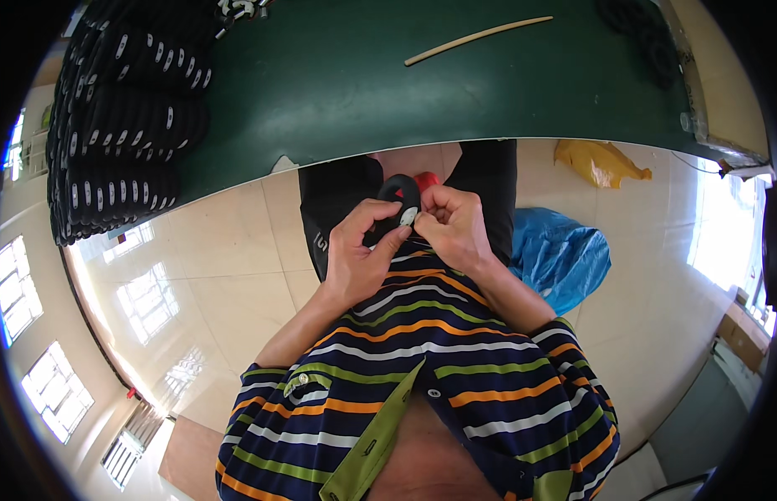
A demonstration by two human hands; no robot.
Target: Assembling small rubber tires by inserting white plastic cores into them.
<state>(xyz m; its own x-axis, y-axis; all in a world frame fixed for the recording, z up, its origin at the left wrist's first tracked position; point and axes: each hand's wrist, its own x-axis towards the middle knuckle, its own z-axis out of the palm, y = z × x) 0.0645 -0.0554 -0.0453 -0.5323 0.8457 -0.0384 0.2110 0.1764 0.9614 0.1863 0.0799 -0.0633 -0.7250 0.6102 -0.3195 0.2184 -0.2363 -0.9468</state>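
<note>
In front of my lap, my left hand [362, 255] grips a black ring-shaped piece [396, 181], its thumb and fingers closed around the near left side. A small white patch [408, 216] shows on the ring's near right side, and a little red shows inside the ring. My right hand [457, 230] is closed in a pinch at the white patch, beside the ring. Whatever its fingertips hold is too small to make out. Just behind the ring, a red thing [426, 179] is partly covered by my right hand.
Beyond my knees stands a green-topped table [322, 92]. Stacks of black pieces with white patches [125, 125] fill its left end. A thin curved wooden stick [479, 40] lies at the back. On the floor to the right are a blue plastic bag [564, 257] and a yellow one [601, 163].
</note>
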